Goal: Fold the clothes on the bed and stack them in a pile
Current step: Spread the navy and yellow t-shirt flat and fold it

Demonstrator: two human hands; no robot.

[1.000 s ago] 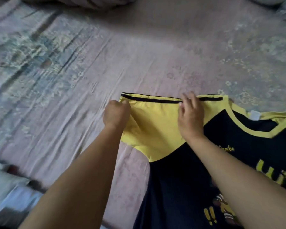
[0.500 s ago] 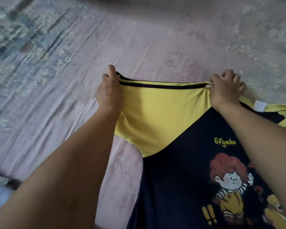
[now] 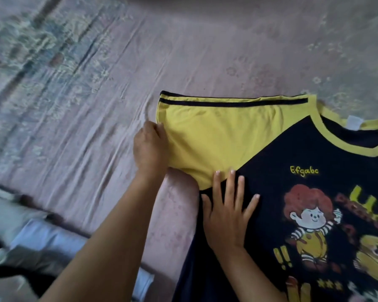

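Beside the flat right hand (image 3: 226, 216) pinning the shirt (image 3: 310, 149), the left hand (image 3: 151, 147) pinched the yellow sleeve (image 3: 218, 138) cuff, apparently smoothing it.

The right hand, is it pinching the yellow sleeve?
No, the right hand lies flat with fingers spread on the navy shirt body, just below the yellow sleeve.

One T-shirt (image 3: 292, 171), one pink bedsheet (image 3: 140, 62), and two hands, left (image 3: 151, 147) and right (image 3: 227, 216).
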